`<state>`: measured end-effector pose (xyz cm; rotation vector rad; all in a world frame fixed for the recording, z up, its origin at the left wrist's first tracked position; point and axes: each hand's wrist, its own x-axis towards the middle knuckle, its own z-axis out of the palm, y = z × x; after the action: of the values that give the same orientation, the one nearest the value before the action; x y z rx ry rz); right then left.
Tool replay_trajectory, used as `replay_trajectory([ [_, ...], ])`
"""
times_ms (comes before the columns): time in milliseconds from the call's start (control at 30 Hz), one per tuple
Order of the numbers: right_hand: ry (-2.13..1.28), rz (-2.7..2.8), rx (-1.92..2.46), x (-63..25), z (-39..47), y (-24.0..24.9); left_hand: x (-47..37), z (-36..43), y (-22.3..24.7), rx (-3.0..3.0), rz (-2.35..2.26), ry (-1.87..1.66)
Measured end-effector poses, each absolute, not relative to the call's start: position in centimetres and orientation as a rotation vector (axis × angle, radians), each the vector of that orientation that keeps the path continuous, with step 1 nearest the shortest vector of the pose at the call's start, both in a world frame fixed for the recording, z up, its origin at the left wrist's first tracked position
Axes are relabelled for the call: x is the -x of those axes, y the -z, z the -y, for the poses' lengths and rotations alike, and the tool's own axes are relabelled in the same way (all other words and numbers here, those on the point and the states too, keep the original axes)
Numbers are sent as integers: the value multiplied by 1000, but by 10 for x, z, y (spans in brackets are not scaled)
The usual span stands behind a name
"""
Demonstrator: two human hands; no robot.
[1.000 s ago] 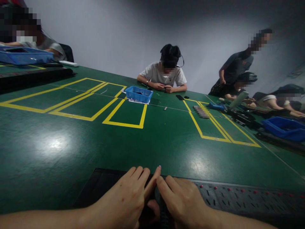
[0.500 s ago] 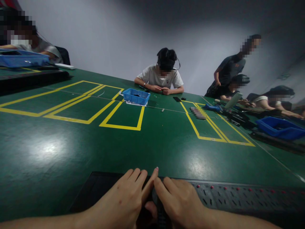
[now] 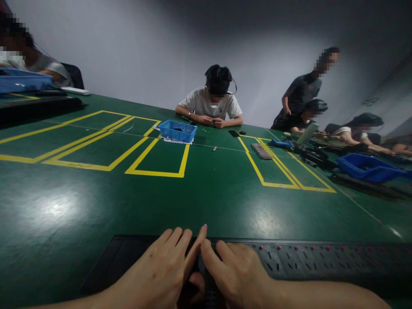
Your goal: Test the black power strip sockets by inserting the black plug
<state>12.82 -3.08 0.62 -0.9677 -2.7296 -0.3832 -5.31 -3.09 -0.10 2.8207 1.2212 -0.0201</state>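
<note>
The green table [image 3: 206, 201] (marked with yellow tape outlines [image 3: 154, 174]) carries a long black slotted strip [image 3: 310, 258] at its near side. A light-blue basket [image 3: 177, 134] stands far, a darker-blue basket [image 3: 362, 171] right.

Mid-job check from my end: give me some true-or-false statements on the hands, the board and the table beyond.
1. The left hand and right hand are close together over a long black board. True.
2. Red dots show on the board only to the left of the left hand. False: they show to the right of the right hand.
3. A light-blue tray stands on the green table beyond the hands. True.
4. The tape outlines on the table are red. False: they are yellow.
5. The person seated opposite wears a white top. True.
</note>
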Motion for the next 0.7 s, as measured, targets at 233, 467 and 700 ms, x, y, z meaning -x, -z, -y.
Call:
replay_trajectory([
  [233,416,2747,968,-128,29,-8,53,28,7,-2867,-1227,-51],
  [467,438,2800,987,-130,29,-13,55,29,15,-2933,-1266,-146],
  [700,391,2855,1017,-131,29,-14,54,30,15,-2949,-1274,-229],
])
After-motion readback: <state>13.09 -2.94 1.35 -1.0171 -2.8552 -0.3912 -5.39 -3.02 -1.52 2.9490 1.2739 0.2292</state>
